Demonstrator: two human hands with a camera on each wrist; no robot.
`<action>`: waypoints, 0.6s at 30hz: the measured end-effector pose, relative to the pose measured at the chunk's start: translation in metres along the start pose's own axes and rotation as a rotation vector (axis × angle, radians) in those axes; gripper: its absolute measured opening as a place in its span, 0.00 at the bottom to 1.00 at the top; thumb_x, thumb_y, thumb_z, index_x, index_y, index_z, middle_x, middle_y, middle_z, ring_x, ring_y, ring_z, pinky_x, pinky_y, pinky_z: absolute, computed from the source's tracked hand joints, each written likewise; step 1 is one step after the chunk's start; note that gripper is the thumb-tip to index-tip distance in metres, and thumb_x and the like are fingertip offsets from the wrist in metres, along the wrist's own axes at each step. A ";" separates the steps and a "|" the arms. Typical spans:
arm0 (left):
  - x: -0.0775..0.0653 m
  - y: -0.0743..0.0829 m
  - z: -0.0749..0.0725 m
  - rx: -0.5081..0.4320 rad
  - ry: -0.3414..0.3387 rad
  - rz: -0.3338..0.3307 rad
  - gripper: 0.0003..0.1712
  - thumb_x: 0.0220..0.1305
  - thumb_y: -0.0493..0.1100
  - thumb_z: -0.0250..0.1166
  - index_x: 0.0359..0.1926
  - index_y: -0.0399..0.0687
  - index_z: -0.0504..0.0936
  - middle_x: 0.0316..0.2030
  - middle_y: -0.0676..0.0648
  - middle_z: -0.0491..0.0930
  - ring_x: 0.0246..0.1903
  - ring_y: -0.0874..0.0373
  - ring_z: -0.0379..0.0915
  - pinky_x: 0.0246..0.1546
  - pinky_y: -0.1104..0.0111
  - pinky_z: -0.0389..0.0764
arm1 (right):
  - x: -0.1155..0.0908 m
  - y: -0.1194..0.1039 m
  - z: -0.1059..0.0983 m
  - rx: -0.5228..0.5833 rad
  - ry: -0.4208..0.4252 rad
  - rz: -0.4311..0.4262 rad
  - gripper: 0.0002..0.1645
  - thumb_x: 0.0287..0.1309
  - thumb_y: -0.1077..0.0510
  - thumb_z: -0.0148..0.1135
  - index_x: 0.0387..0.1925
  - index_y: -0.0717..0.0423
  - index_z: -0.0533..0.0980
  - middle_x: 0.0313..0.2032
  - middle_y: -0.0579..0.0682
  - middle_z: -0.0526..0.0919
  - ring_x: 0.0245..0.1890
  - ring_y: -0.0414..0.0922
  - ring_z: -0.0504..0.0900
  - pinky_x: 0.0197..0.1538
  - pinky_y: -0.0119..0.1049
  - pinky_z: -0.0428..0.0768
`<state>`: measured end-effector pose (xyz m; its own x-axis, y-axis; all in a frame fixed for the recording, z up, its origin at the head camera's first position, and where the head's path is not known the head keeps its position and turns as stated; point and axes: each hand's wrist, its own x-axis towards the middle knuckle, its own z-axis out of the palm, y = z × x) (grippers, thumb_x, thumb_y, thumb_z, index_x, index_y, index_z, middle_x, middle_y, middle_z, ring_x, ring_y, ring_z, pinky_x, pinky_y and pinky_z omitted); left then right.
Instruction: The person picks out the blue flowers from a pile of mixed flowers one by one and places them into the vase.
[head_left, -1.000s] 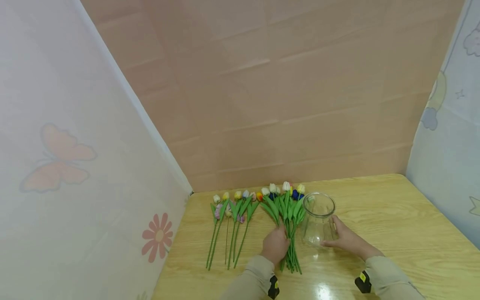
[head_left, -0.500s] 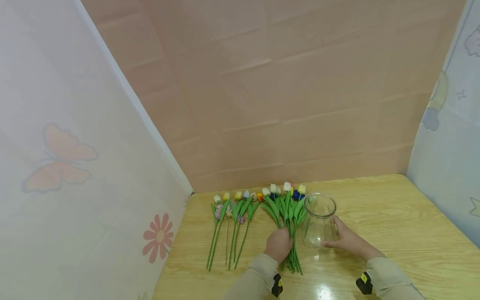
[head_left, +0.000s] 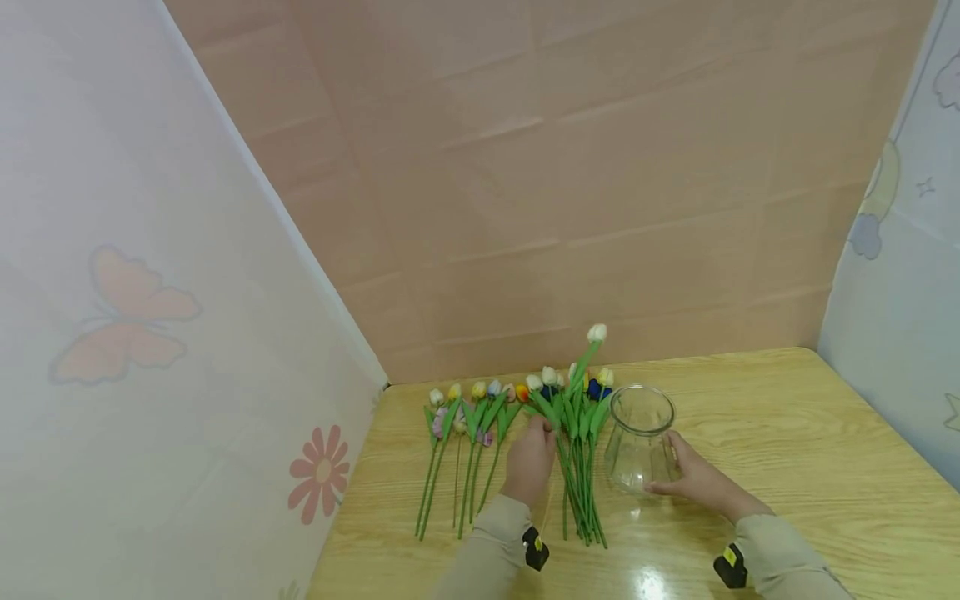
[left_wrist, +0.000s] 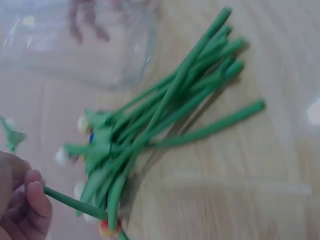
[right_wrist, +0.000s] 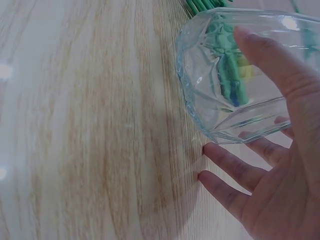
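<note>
In the head view my left hand [head_left: 531, 462] is beside a bunch of tulips [head_left: 581, 458] lying on the table. It pinches the green stem [left_wrist: 72, 202] of a white tulip [head_left: 597, 332], whose bloom is raised and tilts to the right above the bunch. My right hand [head_left: 701, 482] holds the clear glass vase [head_left: 637, 454] from its right side. In the right wrist view the thumb [right_wrist: 265, 57] lies along the vase and the fingers are spread around its other side, partly seen through the glass. The vase stands upright, just right of the bunch.
Several separate tulips [head_left: 468, 467] in mixed colours lie in a row on the wooden table [head_left: 750, 400], left of the bunch. A brown backdrop [head_left: 562, 208] rises behind the table. Printed white panels stand at the left [head_left: 225, 400] and right [head_left: 900, 292].
My left hand has let go of the bunch's stems and moved up and left. One white tulip has risen above the rest in its pinch. My right hand and the vase have stayed put.
</note>
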<state>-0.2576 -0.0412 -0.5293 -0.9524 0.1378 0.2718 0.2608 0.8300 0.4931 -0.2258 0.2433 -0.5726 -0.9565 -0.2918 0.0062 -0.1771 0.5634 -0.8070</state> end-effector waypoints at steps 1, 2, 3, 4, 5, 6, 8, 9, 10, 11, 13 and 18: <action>0.002 -0.005 -0.004 -0.026 0.042 -0.002 0.06 0.70 0.43 0.59 0.41 0.45 0.76 0.20 0.53 0.74 0.12 0.69 0.61 0.11 0.77 0.62 | 0.000 0.000 0.000 0.004 -0.003 0.004 0.69 0.52 0.45 0.71 0.73 0.67 0.34 0.69 0.80 0.40 0.66 0.80 0.44 0.60 0.74 0.52; 0.004 -0.011 -0.006 -0.037 0.088 0.002 0.07 0.69 0.43 0.60 0.42 0.44 0.77 0.20 0.52 0.76 0.11 0.70 0.61 0.11 0.77 0.62 | 0.000 0.000 0.000 0.008 -0.004 0.006 0.69 0.52 0.45 0.71 0.73 0.67 0.34 0.69 0.80 0.40 0.66 0.80 0.43 0.60 0.74 0.52; 0.006 -0.017 -0.008 -0.055 0.125 0.002 0.07 0.69 0.42 0.60 0.43 0.43 0.78 0.21 0.52 0.76 0.12 0.70 0.61 0.12 0.77 0.62 | 0.000 0.000 -0.001 0.011 -0.005 0.008 0.69 0.52 0.45 0.71 0.73 0.67 0.34 0.69 0.80 0.40 0.66 0.80 0.43 0.60 0.74 0.52; 0.007 -0.024 -0.010 -0.075 0.156 -0.001 0.08 0.69 0.41 0.60 0.44 0.42 0.78 0.22 0.51 0.77 0.13 0.70 0.62 0.12 0.77 0.63 | 0.000 0.000 -0.001 0.014 -0.005 0.010 0.69 0.51 0.45 0.72 0.73 0.67 0.34 0.69 0.80 0.39 0.66 0.80 0.43 0.60 0.74 0.52; 0.008 -0.032 -0.011 -0.081 0.191 0.000 0.08 0.68 0.40 0.61 0.45 0.41 0.78 0.23 0.51 0.77 0.14 0.71 0.63 0.13 0.78 0.63 | 0.000 -0.001 0.000 0.018 -0.004 0.010 0.69 0.51 0.45 0.72 0.73 0.67 0.34 0.69 0.80 0.39 0.66 0.80 0.42 0.60 0.74 0.52; 0.009 -0.039 -0.013 -0.078 0.214 -0.011 0.09 0.68 0.40 0.61 0.46 0.40 0.79 0.23 0.50 0.77 0.14 0.70 0.63 0.13 0.77 0.63 | 0.000 -0.001 0.000 0.019 -0.004 0.009 0.69 0.51 0.45 0.72 0.73 0.67 0.34 0.69 0.80 0.39 0.66 0.80 0.42 0.60 0.74 0.52; 0.009 -0.053 -0.018 -0.062 0.240 -0.039 0.10 0.67 0.39 0.62 0.47 0.39 0.79 0.24 0.49 0.78 0.16 0.69 0.66 0.14 0.76 0.65 | 0.000 -0.001 0.000 0.017 -0.003 0.009 0.69 0.51 0.45 0.72 0.73 0.67 0.34 0.69 0.80 0.39 0.65 0.80 0.43 0.60 0.74 0.52; 0.008 -0.059 -0.022 -0.051 0.245 -0.062 0.10 0.67 0.39 0.62 0.46 0.38 0.80 0.24 0.49 0.78 0.16 0.67 0.67 0.14 0.75 0.66 | 0.000 -0.001 0.000 0.017 -0.002 0.008 0.69 0.51 0.45 0.72 0.73 0.67 0.34 0.69 0.79 0.39 0.65 0.80 0.43 0.60 0.74 0.52; 0.008 -0.066 -0.024 -0.042 0.253 -0.079 0.10 0.66 0.38 0.62 0.46 0.38 0.80 0.24 0.48 0.79 0.17 0.66 0.69 0.15 0.74 0.67 | 0.000 -0.001 0.000 0.016 -0.001 0.008 0.69 0.51 0.45 0.72 0.73 0.67 0.34 0.69 0.79 0.39 0.65 0.80 0.43 0.60 0.74 0.52; 0.007 -0.072 -0.028 -0.029 0.252 -0.112 0.10 0.66 0.38 0.63 0.45 0.38 0.80 0.25 0.48 0.79 0.18 0.64 0.70 0.15 0.73 0.68 | 0.000 -0.001 0.000 0.014 0.001 0.007 0.69 0.51 0.45 0.72 0.73 0.67 0.34 0.69 0.80 0.39 0.65 0.80 0.43 0.60 0.74 0.52; 0.005 -0.084 -0.036 -0.025 0.255 -0.149 0.09 0.64 0.36 0.64 0.44 0.37 0.79 0.26 0.46 0.80 0.20 0.60 0.73 0.16 0.70 0.70 | 0.000 -0.001 0.000 0.009 0.002 0.003 0.69 0.51 0.45 0.72 0.73 0.67 0.34 0.69 0.80 0.39 0.65 0.81 0.43 0.59 0.74 0.52; -0.005 -0.115 -0.041 -0.003 0.277 -0.206 0.07 0.61 0.31 0.64 0.41 0.35 0.78 0.31 0.41 0.79 0.24 0.53 0.77 0.20 0.66 0.74 | 0.000 -0.001 -0.001 0.001 0.000 0.002 0.69 0.51 0.45 0.72 0.73 0.68 0.34 0.69 0.80 0.39 0.64 0.81 0.45 0.59 0.74 0.54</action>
<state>-0.2759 -0.1593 -0.5533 -0.9063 -0.1847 0.3803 0.0685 0.8234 0.5632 -0.2255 0.2431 -0.5713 -0.9568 -0.2907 0.0051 -0.1754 0.5630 -0.8076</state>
